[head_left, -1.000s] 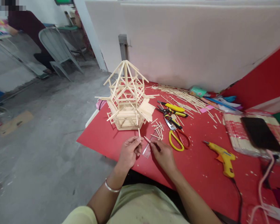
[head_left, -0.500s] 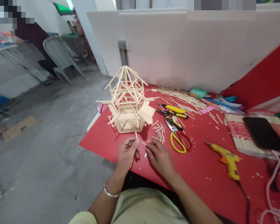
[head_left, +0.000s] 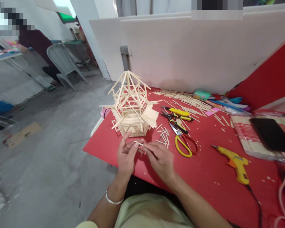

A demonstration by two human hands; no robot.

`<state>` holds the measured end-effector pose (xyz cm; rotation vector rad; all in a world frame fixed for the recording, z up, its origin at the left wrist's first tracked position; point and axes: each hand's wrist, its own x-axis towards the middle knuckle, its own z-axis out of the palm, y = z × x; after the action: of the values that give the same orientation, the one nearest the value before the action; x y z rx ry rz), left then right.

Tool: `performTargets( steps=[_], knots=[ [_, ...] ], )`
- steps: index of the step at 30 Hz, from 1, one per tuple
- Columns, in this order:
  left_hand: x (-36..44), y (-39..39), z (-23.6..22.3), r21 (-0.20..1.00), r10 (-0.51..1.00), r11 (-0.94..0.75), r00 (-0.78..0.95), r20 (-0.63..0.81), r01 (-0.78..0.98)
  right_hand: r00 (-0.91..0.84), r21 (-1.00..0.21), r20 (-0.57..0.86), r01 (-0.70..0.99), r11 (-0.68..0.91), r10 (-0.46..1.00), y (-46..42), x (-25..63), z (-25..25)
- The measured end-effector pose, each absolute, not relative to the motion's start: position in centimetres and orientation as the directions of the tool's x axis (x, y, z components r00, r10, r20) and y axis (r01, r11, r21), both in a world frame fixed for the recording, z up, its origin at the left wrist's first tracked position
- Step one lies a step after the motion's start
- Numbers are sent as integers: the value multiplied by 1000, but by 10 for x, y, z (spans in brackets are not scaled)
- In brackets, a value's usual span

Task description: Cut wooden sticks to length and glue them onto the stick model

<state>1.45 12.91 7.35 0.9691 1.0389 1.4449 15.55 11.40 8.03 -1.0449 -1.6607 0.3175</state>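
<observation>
A model house built of thin wooden sticks [head_left: 131, 107] stands near the left corner of the red table [head_left: 204, 171]. Just in front of it, my left hand [head_left: 126, 154] and my right hand [head_left: 159, 158] meet over the table edge. Both pinch a short wooden stick [head_left: 139, 144] that lies level between their fingertips. A silver bangle [head_left: 112, 199] is on my left wrist. Several cut stick pieces [head_left: 163, 136] lie on the table to the right of my hands.
Yellow-handled scissors [head_left: 184, 144], yellow pliers [head_left: 177, 113] and a yellow glue gun [head_left: 236, 163] lie to the right. Long sticks [head_left: 187, 101] are spread by the white wall. A black phone [head_left: 272, 134] rests on a stick packet. A grey chair [head_left: 63, 65] and a seated person are far left.
My left hand held its stick upright and apart from the right hand; now both hands have come together on one level stick. The view has shifted slightly.
</observation>
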Motion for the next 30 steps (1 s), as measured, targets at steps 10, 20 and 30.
performTargets(
  steps=[10, 20, 30],
  knots=[
    [7, 168, 89, 868, 972, 230, 59, -228, -441, -117, -546, 703, 542, 638, 701, 117, 153, 72],
    [9, 201, 91, 955, 990, 139, 21, -139, -263, -112, -622, 601, 556, 551, 791, 98, 171, 50],
    [19, 203, 99, 955, 990, 138, 13, -139, -263, -135, -662, 556, 525, 535, 820, 90, 177, 41]
  ],
)
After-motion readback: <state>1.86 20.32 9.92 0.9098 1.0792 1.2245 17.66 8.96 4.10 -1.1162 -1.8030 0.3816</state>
